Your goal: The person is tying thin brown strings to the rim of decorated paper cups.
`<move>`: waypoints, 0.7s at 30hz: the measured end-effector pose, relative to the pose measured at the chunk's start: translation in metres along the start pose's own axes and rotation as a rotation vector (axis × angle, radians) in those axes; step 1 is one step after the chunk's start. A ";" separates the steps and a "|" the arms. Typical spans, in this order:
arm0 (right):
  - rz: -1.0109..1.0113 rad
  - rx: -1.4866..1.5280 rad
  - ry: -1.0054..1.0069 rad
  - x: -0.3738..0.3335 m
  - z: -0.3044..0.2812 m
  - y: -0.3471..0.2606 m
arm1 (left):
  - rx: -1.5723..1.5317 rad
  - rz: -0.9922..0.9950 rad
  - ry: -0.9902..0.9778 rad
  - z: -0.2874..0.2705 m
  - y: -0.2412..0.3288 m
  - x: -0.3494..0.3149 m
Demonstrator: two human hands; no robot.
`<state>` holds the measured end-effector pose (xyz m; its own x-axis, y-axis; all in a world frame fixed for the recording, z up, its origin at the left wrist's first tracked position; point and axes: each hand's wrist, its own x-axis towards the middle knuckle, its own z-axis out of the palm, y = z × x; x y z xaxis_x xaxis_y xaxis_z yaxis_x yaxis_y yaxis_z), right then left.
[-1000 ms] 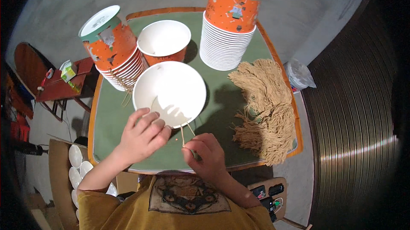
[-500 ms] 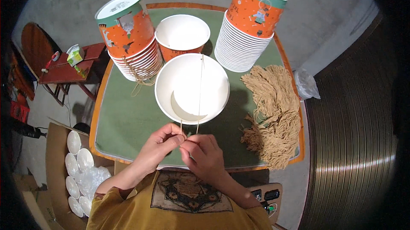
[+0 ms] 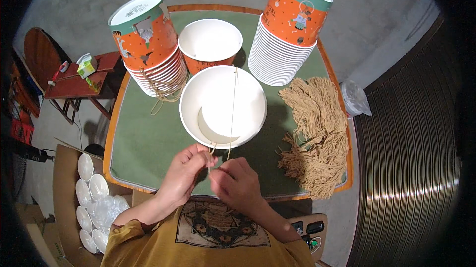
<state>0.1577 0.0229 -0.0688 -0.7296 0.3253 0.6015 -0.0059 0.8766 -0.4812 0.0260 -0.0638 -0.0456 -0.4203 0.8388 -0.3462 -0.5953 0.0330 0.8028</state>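
Observation:
Before me a white-lined paper bucket point(image 3: 196, 96) faces me with its open mouth. A thin tan cord point(image 3: 233, 103) runs from its far rim across the mouth to the near rim. My left hand point(image 3: 182, 173), just below the near rim, pinches a looped part of the cord between thumb and fingers. Close beside it on the right, my right hand point(image 3: 239, 186) is closed, with its fingertips on the cord's end, partly hidden. Behind stands a second paper bucket point(image 3: 210, 38), upright, with an orange outside.
Stacks of upside-down orange paper buckets stand at back left point(image 3: 146, 36) and back right point(image 3: 297, 14). Tan cords point(image 3: 163, 88) hang on the left stack. A cord pile point(image 3: 317, 133) lies on the green table point(image 3: 144, 153). A cardboard box point(image 3: 67, 182) with white buckets sits lower left.
My hands have drawn slightly apart, the right one moving down a little. The cord at the near rim now shows a loop by my left fingers.

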 end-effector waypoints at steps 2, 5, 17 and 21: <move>-0.036 0.023 -0.019 0.001 -0.001 0.002 | -0.061 0.040 0.053 0.005 0.003 0.005; -0.137 0.055 -0.039 0.005 -0.004 0.005 | -0.086 0.038 0.081 0.005 0.008 0.008; -0.288 0.174 -0.122 0.025 -0.012 0.018 | -0.059 -0.077 0.002 0.009 0.018 0.011; -0.269 0.175 -0.116 0.022 -0.004 0.025 | -0.041 -0.065 -0.015 0.008 0.012 0.011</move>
<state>0.1445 0.0537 -0.0651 -0.7587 0.0397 0.6502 -0.3185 0.8481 -0.4234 0.0193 -0.0496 -0.0360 -0.3697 0.8439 -0.3888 -0.6483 0.0655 0.7586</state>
